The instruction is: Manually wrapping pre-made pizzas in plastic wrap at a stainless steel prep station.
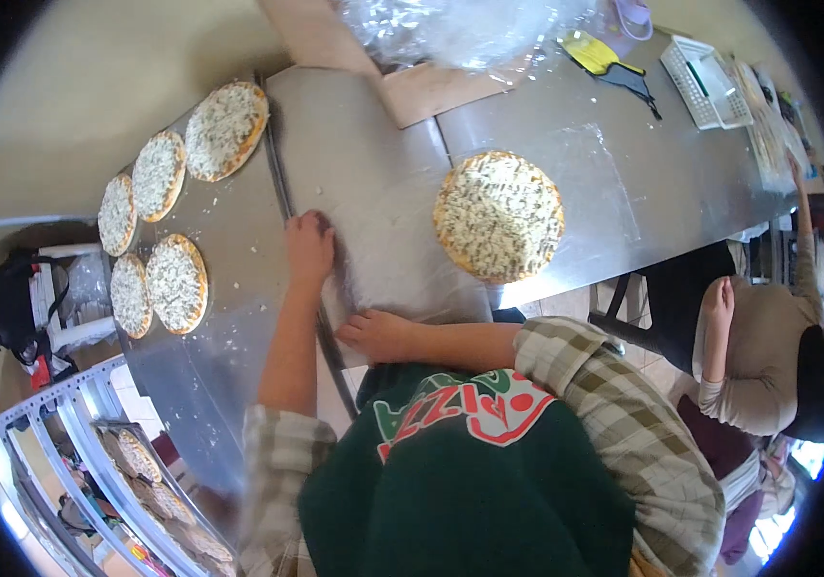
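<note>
My left hand [311, 241] rests with curled fingers at the left side of the middle metal table section [354, 159], beside the dark seam. My right hand [379, 336] lies lower down, near that section's front left corner, fingers bent. Between and beyond the hands is a pale, hazy sheen, possibly clear plastic film; whether either hand pinches it is unclear. To the right, a round pizza [500, 216] topped with shredded cheese and dark flecks lies across the table joint. A clear plastic sheet [592, 187] shows beside it.
Several cheese-topped pizzas [227, 131] sit on the left table [239, 288] among crumbs. A rack [59, 433] holding pizzas stands lower left. Clear plastic [455, 29], cardboard [441, 94], a yellow-and-grey tool [603, 59] and a white basket [704, 83] lie beyond. A co-worker [754, 353] is at right.
</note>
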A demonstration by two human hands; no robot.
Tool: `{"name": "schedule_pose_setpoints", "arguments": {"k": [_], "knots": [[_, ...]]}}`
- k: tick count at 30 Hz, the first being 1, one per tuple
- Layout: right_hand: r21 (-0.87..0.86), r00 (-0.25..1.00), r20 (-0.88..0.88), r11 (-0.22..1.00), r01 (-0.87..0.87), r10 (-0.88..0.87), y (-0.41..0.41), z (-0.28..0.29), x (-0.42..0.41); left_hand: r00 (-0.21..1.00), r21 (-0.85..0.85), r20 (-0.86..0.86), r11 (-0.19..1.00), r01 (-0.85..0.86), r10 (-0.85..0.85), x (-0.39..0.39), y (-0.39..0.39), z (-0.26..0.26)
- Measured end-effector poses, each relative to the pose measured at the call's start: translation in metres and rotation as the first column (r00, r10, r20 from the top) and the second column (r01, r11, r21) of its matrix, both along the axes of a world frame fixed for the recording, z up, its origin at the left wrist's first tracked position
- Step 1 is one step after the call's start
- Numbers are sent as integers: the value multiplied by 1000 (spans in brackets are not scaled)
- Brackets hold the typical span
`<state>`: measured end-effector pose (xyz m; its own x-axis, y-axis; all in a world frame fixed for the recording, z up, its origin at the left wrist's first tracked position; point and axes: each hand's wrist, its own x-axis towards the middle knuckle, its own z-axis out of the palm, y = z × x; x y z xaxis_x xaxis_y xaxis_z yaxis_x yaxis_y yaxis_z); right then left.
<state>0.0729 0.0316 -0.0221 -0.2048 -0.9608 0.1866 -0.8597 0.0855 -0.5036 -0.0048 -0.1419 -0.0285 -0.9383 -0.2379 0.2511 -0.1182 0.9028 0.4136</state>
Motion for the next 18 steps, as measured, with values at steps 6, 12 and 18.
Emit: {"name": "schedule_pose_setpoints", "arguments": {"k": [6, 12, 18], "knots": [[39, 996, -80, 999, -36, 39, -10, -11, -11, 908, 84, 413, 995, 45, -76, -31, -15, 22], [-121, 588, 631, 684, 719, -506, 91, 75, -45, 534, 550, 776, 776, -309, -337, -58, -20, 80], [28, -34, 932, -21, 999, -362, 237, 51, -54, 923, 625, -218, 681, 381, -317, -33, 138, 65]]}}
